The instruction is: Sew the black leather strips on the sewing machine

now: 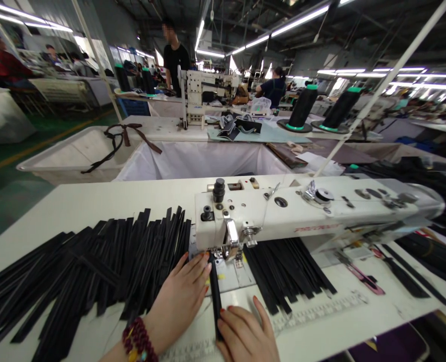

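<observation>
A narrow black strap (215,291) lies under the presser foot of a white sewing machine (302,211) and runs back toward me. My left hand (183,296) rests flat beside the strap, fingers stretched out toward the needle. My right hand (243,334) is at the strap's near end, fingers curled and pinching it. A beaded bracelet (138,342) is on my left wrist.
A wide pile of black straps (83,271) covers the table's left side. More straps (287,274) lie right of the needle. Pink-handled snips (362,279) lie at right. A white bin (204,158) stands behind the table. Other people work at machines farther back.
</observation>
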### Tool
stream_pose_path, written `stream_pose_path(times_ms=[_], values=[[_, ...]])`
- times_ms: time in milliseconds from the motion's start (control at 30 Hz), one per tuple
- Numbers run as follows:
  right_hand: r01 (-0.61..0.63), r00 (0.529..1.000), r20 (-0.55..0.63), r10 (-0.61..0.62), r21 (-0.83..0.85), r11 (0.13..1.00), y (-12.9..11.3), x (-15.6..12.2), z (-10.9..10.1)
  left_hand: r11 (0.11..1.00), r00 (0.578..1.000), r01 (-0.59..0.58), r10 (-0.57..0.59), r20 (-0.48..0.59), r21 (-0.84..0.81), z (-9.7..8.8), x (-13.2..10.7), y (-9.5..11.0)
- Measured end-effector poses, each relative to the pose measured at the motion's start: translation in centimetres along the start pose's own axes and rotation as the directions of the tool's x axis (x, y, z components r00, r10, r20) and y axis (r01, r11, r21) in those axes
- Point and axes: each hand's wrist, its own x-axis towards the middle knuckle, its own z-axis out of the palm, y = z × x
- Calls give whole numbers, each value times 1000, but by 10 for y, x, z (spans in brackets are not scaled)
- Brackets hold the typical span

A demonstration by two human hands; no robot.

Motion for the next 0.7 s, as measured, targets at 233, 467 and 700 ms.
stream_pose_path(times_ms=[233,467,700], values=[[49,999,3,-49,-41,998,-8,-5,-4,999,1000,-12,12,-8,32,1,-8,8],[64,997,46,-62,-57,996,-4,-16,-5,1000,1000,-10,10,4,7,1,-12,12],[89,978,195,-78,-50,995,7,3,-8,999,1000,28,-28,10,-21,3,2,1]])
